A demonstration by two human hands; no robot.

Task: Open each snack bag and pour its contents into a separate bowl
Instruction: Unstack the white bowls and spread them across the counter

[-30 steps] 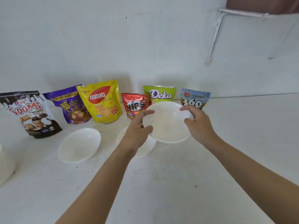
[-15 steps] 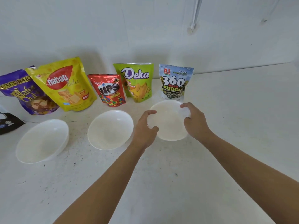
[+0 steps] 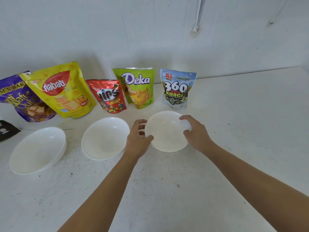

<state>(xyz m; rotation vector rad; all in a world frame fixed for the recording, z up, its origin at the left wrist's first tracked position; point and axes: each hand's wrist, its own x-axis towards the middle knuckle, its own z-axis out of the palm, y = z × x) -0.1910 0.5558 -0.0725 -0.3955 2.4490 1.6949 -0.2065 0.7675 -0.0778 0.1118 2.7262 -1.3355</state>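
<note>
I grip a smooth, glossy white bowl (image 3: 167,136) with both hands. My left hand (image 3: 138,141) curls its fingers (image 3: 142,122) round the left rim, thumb on the inner edge, and my right hand (image 3: 196,133) clasps the right rim, covering part of it. The bowl is round and shallow. It sits low at the worktop (image 3: 242,134), just in front of the blue-and-white 360 Kuaci bag (image 3: 177,89); I cannot tell whether its base touches.

To its left, apart from it, sit a middle bowl (image 3: 103,139) and a left bowl (image 3: 36,149) with the same white gloss. A second rim edge shows under the left bowl.

Shiny, crinkly pouches stand along the wall (image 3: 117,30): the green Deka bag (image 3: 138,87), the red Nips bag (image 3: 108,96) and the yellow Nabati bag (image 3: 61,91). The purple wafer bag (image 3: 18,97) is cut off by the frame's left edge and partly hidden behind the Nabati bag. Only a black bag corner (image 3: 6,131) shows at far left.

The worktop is matte white, speckled with dark flecks. A white pipe (image 3: 198,15) runs down the wall.
</note>
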